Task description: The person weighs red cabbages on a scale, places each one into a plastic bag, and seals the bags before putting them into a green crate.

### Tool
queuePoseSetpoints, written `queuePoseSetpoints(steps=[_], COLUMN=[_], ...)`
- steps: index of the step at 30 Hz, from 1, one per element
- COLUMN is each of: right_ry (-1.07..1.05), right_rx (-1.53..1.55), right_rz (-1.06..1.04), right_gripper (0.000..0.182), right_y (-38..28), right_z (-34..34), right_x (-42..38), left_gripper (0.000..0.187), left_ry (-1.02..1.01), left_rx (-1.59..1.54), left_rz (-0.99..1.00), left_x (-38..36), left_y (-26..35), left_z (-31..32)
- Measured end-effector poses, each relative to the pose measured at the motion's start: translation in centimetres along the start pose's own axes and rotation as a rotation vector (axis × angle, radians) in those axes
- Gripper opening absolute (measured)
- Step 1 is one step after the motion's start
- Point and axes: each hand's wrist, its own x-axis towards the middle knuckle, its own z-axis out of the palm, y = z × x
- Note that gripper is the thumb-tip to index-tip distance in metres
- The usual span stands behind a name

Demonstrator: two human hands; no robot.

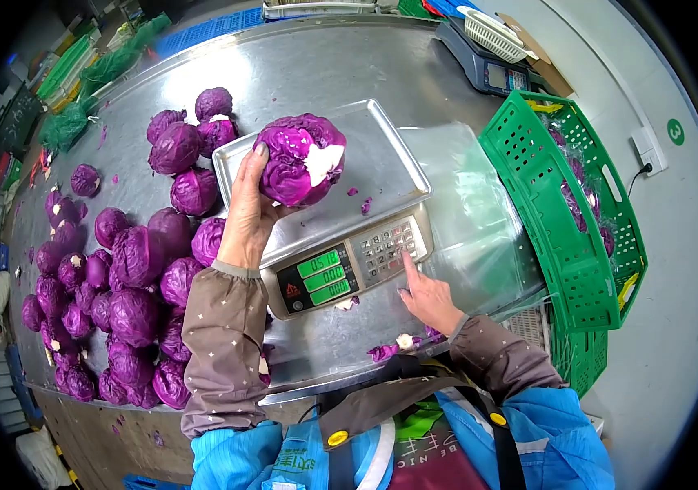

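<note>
A red cabbage (296, 163) with a white cut base is gripped in my left hand (247, 200), overlapping the left part of the metal weighing tray (390, 155). The scale's display (322, 276) glows green and its top line looks like 0.518. My right hand (431, 300) holds nothing; its index finger stretches out to the keypad (383, 249), with the fingertip at the lower keys. Small purple leaf scraps lie on the tray. Left of the scale, many more red cabbages (137, 255) are heaped on the steel table (284, 65).
Clear plastic bags (459, 212) lie flat right of the scale. Beyond them a green crate (553, 237) holds bagged cabbages. A second scale (480, 65) with a white basket (496, 37) stands at the back right. Leaf trimmings (402, 345) lie near the table's front edge.
</note>
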Motion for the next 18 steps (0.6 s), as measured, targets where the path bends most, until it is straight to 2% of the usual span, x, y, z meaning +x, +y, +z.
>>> queuePoseSetpoints(steps=[13, 15, 16, 18], right_ry=[-0.014, -0.142, -0.142, 0.032], right_rx=[-0.016, -0.022, -0.022, 0.018], right_rz=[-0.020, 0.052, 0.051, 0.047], right_gripper=[0.081, 0.077, 0.077, 0.075], right_y=[0.4, 0.1, 0.2, 0.4], right_z=[0.5, -0.6, -0.6, -0.5], right_x=[0.1, 0.2, 0.2, 0.2], left_gripper=[0.061, 0.060, 0.060, 0.058], left_ry=[0.021, 0.032, 0.032, 0.027], left_rx=[-0.046, -0.006, -0.005, 0.102], left_rz=[0.045, 0.052, 0.052, 0.056], left_x=[-1.8, -1.6, -1.5, -1.5], left_y=[1.9, 1.7, 1.6, 1.4], left_z=[2.1, 1.8, 1.8, 1.8])
